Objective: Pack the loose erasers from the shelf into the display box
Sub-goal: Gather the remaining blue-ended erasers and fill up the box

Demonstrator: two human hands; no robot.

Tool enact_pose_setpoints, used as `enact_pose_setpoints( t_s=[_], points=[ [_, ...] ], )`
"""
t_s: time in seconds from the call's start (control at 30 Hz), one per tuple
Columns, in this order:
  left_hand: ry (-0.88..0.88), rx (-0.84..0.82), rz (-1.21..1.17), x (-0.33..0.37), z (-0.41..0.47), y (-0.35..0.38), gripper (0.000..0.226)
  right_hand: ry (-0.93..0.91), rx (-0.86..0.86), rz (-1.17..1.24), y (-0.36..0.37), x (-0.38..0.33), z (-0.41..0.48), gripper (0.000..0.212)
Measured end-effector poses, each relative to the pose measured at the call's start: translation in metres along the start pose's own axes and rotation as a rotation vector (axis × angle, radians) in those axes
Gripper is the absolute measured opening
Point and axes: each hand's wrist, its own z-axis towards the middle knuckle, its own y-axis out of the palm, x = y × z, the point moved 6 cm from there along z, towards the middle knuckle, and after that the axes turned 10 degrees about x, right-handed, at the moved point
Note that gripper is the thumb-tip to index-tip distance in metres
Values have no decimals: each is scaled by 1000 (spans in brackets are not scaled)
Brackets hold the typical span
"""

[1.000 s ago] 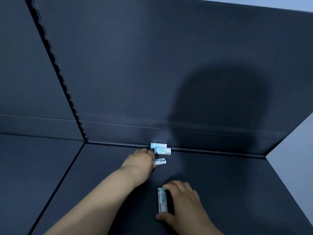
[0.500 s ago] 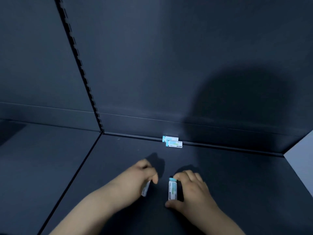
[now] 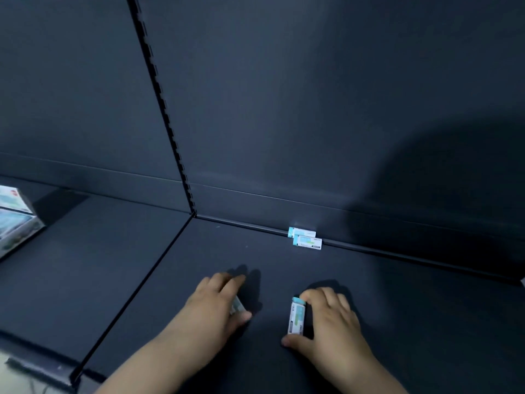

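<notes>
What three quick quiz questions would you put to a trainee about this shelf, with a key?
1. True or false: the left hand holds nothing.
2. How many erasers lie untouched against the back wall?
3. The printed box sits: A at far left; B at far right; C between the hands.
Key: 1 false, it grips an eraser; 2 two; 3 A.

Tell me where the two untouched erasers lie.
In the head view, the two erasers lie together at the back edge of the shelf, right of the slotted upright, beyond the right hand.
</notes>
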Motion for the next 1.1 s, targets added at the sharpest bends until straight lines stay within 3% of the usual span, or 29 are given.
enact_pose_setpoints(
  t_s=[0.07,0.13,0.3,0.6,0.77,0.97,1.1],
  points=[
    [-93,-80,172,-3,-1,9,76,-5,-5,4,1,0,1,63],
    [-115,-67,141,-2,-1,9,78,-15,-9,9,2,0,1,65],
    [5,-78,-114,11,-8,21,78,-71,-74,17,7,3,0,80],
    [176,76,-35,4,-10,-1,68,8,-75,74,5,-20,0,68],
    [305,254,35,-46,-25,-52,59,-46,29,110,22,-98,3,65],
    [370,374,106,-176,-49,-122,66,-33,197,218,76,-229,16,63],
    [326,385,127,-252,-66,-161,68,-22,151,301,110,-306,26,62]
  ],
)
